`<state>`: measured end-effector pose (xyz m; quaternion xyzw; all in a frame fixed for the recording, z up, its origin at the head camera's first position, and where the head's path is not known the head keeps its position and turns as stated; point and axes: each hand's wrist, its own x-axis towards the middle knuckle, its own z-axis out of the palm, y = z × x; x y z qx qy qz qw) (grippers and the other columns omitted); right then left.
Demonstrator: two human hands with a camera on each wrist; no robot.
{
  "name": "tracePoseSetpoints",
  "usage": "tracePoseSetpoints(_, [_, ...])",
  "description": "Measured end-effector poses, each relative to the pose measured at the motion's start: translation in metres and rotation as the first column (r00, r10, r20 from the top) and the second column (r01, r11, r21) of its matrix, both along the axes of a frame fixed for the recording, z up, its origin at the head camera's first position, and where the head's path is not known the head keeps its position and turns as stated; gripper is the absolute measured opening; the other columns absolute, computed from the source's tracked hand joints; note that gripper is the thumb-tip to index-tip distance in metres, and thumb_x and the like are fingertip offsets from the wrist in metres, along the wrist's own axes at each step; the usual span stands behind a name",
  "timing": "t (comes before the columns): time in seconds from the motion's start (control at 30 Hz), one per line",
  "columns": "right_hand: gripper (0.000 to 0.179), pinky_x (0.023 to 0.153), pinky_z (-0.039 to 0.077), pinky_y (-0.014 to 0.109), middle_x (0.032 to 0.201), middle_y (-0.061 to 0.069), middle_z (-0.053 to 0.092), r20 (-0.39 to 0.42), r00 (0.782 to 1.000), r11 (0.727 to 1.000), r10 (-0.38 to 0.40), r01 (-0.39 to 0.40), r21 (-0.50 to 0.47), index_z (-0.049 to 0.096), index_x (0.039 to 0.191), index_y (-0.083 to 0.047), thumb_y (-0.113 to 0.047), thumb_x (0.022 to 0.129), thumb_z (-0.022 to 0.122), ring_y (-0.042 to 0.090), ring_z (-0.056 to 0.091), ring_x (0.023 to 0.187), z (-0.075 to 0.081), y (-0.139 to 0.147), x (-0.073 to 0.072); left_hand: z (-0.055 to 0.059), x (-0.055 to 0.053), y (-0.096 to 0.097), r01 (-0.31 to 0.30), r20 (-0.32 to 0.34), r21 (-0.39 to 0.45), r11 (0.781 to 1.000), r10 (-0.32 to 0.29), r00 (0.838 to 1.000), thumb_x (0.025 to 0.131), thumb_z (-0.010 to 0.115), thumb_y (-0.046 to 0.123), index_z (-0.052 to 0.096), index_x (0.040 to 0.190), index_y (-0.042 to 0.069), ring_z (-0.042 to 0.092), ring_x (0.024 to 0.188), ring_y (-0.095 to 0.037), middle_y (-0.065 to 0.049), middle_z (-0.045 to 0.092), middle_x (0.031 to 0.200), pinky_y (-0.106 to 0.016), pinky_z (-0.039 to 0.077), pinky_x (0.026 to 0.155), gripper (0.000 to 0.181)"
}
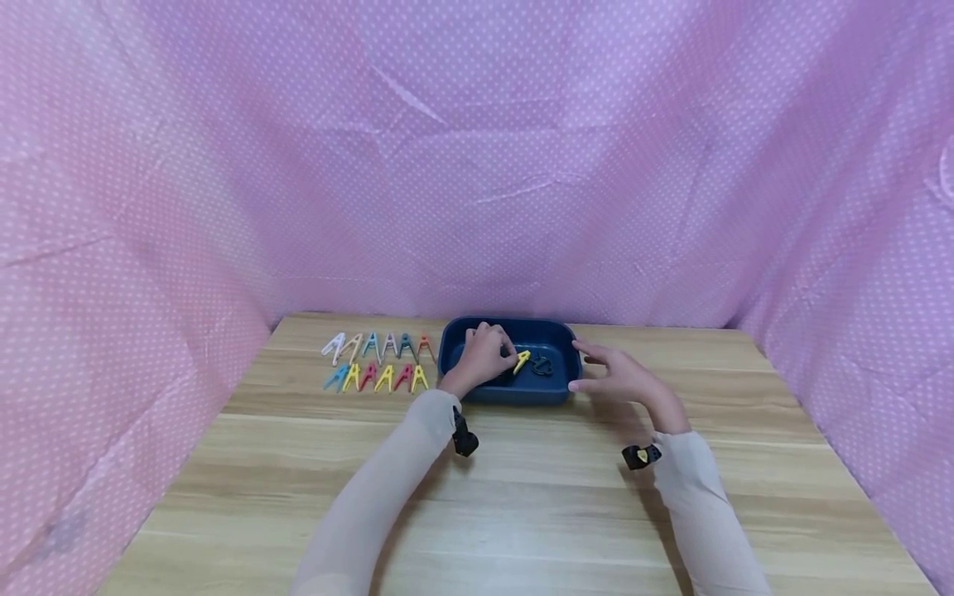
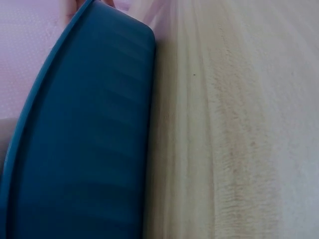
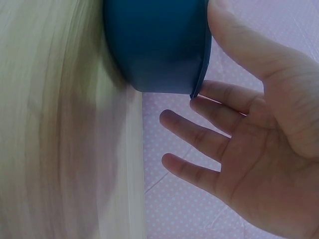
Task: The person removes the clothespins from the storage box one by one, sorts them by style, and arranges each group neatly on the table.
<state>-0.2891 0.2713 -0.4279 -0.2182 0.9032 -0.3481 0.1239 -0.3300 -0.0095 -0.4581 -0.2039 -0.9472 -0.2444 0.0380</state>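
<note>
A dark blue basin (image 1: 507, 396) stands near the back edge of the wooden table. My left hand (image 1: 483, 354) reaches over its left side, and its curled thumb and finger appear to pinch a yellow clothespin (image 1: 522, 361) inside. Dark green clothespins (image 1: 542, 364) lie on the basin floor to the right of it. My right hand (image 1: 617, 377) is at the basin's right end with its fingers spread; in the right wrist view, fingertips (image 3: 199, 102) touch the rim. The left wrist view mostly shows the basin's outer wall (image 2: 94, 129), with the left fingers hidden.
Left of the basin, several clothespins lie in two rows: an upper row with a white clothespin (image 1: 335, 346) and an orange clothespin (image 1: 426, 348), and a lower row with a blue clothespin (image 1: 337, 377) and yellow and red ones. A pink dotted curtain (image 1: 507, 207) surrounds the table (image 1: 522, 497).
</note>
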Motion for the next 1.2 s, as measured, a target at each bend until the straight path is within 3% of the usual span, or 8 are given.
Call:
tracePoseSetpoints(0.23, [0.085,0.112,0.038,0.062,0.164,0.024,0.03,-0.021,1.0,1.0,-0.006,0.005,-0.024,0.032,0.158,-0.002,-0.032,0.091,0.077,0.048,0.044,0.141,0.004,-0.001,-0.002,0.018,-0.001,-0.006,0.047,-0.071,0.054,0.997,-0.043,0.997,0.096,0.071,0.025,0.079,0.087,0.019,0.052,0.107,-0.023,0.0,0.068,0.111,-0.048,0.035,0.099,0.013])
tracePoseSetpoints(0.47, [0.086,0.11,0.041,0.059,0.163,0.025,0.031,-0.028,1.0,1.0,0.012,-0.012,-0.005,0.032,0.158,0.0,-0.033,0.092,0.077,0.048,0.046,0.14,0.0,-0.001,0.001,0.033,0.011,-0.011,0.064,-0.149,0.085,0.994,-0.051,0.987,0.095,0.073,0.028,0.078,0.09,0.019,0.051,0.112,-0.022,0.001,0.066,0.11,-0.051,0.03,0.107,0.011])
tracePoseSetpoints(0.7, [0.086,0.111,0.04,0.06,0.164,0.024,0.03,-0.033,0.999,1.0,-0.004,0.004,-0.006,0.032,0.158,-0.001,-0.032,0.092,0.077,0.047,0.046,0.14,0.0,-0.001,0.002,0.047,0.019,-0.025,0.067,-0.225,0.119,0.991,-0.039,0.973,0.095,0.073,0.027,0.077,0.091,0.019,0.051,0.112,-0.025,-0.001,0.068,0.113,-0.054,0.03,0.105,0.01])
tracePoseSetpoints(0.97, [0.086,0.111,0.039,0.061,0.164,0.024,0.028,-0.031,0.999,1.0,0.008,-0.008,-0.005,0.03,0.158,0.0,-0.033,0.092,0.076,0.048,0.045,0.141,0.001,-0.002,0.003,0.057,0.022,-0.06,0.007,-0.233,0.219,0.976,0.046,0.971,0.093,0.075,0.024,0.078,0.093,0.014,0.051,0.112,-0.029,-0.007,0.07,0.114,-0.054,0.03,0.102,0.011])
tracePoseSetpoints(1.2, [0.086,0.111,0.039,0.061,0.164,0.025,0.027,-0.025,1.0,1.0,0.01,-0.01,0.0,0.03,0.158,0.0,-0.034,0.093,0.075,0.048,0.044,0.141,0.002,-0.002,0.003,0.062,0.021,-0.099,-0.111,-0.18,0.295,0.949,0.17,0.969,0.093,0.075,0.025,0.079,0.095,0.01,0.05,0.12,-0.032,-0.01,0.07,0.115,-0.056,0.028,0.107,0.016])
